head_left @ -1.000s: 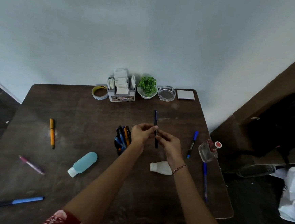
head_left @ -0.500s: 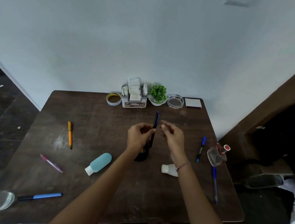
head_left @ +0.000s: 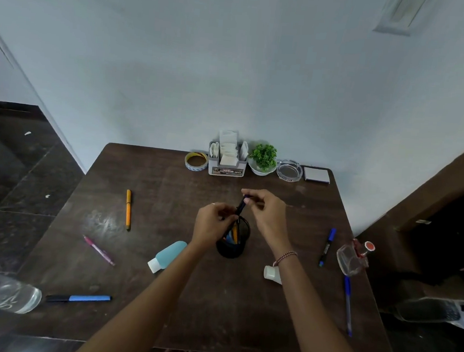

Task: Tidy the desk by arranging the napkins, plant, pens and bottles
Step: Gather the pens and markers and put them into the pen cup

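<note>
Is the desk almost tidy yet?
Not yet. Napkins and plant stand at the back; some pens sit in the black cup. The left hand and right hand hold a dark pen over it. The orange pen, pink pen, teal bottle and white bottle lie loose, among others.

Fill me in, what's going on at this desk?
A person is partway through tidying pens. The left hand and right hand both pinch a dark pen, its lower end at the mouth of the black pen holder, which already has several pens in it. An orange pen, pink pen, blue-and-black marker, blue-capped marker and blue pen lie loose on the desk. The teal bottle and white bottle lie on their sides.
</note>
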